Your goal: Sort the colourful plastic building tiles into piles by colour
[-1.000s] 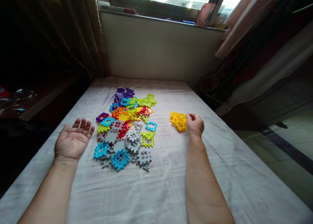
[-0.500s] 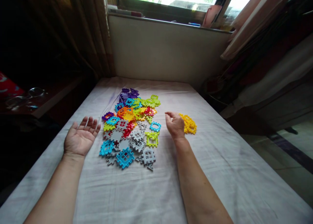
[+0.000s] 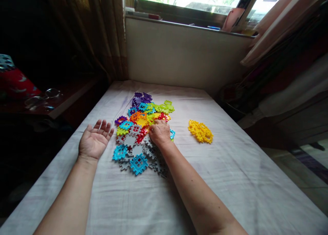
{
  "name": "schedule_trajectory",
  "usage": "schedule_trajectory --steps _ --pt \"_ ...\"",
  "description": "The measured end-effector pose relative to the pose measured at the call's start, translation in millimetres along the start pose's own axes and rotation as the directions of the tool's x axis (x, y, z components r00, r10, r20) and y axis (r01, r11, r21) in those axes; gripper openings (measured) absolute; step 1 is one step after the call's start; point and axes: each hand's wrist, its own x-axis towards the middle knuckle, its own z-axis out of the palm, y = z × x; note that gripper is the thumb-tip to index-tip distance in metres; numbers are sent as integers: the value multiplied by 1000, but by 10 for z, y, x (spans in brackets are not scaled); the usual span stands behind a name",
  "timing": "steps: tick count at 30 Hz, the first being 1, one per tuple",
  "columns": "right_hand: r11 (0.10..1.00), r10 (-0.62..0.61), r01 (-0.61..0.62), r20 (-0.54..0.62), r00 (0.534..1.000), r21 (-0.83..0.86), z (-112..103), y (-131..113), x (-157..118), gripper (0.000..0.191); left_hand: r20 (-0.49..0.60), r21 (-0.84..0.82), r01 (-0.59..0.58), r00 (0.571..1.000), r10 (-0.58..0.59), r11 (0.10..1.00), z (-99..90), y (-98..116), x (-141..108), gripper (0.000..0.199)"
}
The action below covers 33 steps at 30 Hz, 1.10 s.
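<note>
A mixed pile of notched plastic building tiles lies mid-table, with purple tiles [image 3: 142, 99] at its far end. Nearer me are a blue window tile [image 3: 138, 164] and several grey tiles [image 3: 129, 139]. My right hand [image 3: 161, 134] is over the pile's right side, fingers curled down by the red and orange tiles; whatever is at the fingertips is hidden. Left of the pile, my left hand [image 3: 94, 142] rests palm up, fingers extended, holding nothing. Off to the right sits a separate heap of yellow tiles [image 3: 200, 132].
A pale sheet [image 3: 225, 180] covers the table. To the left, a dark side surface holds glasses [image 3: 42, 99] and a red patterned item [image 3: 17, 83]. Beyond the table are a wall [image 3: 184, 54], a window and curtains [image 3: 112, 33].
My right hand has moved left from beside the yellow heap onto the mixed pile. My left hand stays palm up beside the pile. The whole view has shifted slightly.
</note>
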Motion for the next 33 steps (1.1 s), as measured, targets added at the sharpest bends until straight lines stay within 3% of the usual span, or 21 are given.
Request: schedule_trajectory --steps 7,10,14,16,19,23,27,31,33 --pt "994 -3 17 -126 992 107 55 101 -115 22 7 8 -7 1000 7 1000 -8 0 -5 34" --pt "979 19 17 -173 985 204 -18 265 -190 17 13 11 -13 1000 13 1000 -15 -5 -4 34" --pt "927 -5 57 -140 990 371 -175 506 -231 10 13 13 -12 1000 12 1000 -17 -11 -3 32" --pt "864 12 38 -95 995 503 -237 588 -237 9 12 13 -12 1000 12 1000 -14 -10 -4 32" --pt "688 23 -57 57 998 723 -280 640 -247 13 10 17 -12 1000 12 1000 -8 -8 -9 31" --pt "472 18 -203 221 975 858 -294 633 -262 18 15 26 -17 1000 17 1000 -5 -8 -16 30" --pt "398 68 -298 296 953 867 -355 641 -280 24 15 29 -20 1000 20 999 -9 -9 -16 31" --pt "262 65 -309 303 951 914 -437 647 -306 25 12 28 -14 1000 14 999 -8 -6 -12 33" --pt "267 92 -340 327 940 902 -463 646 -317 24 11 27 -13 1000 13 1000 -7 -5 -11 31"
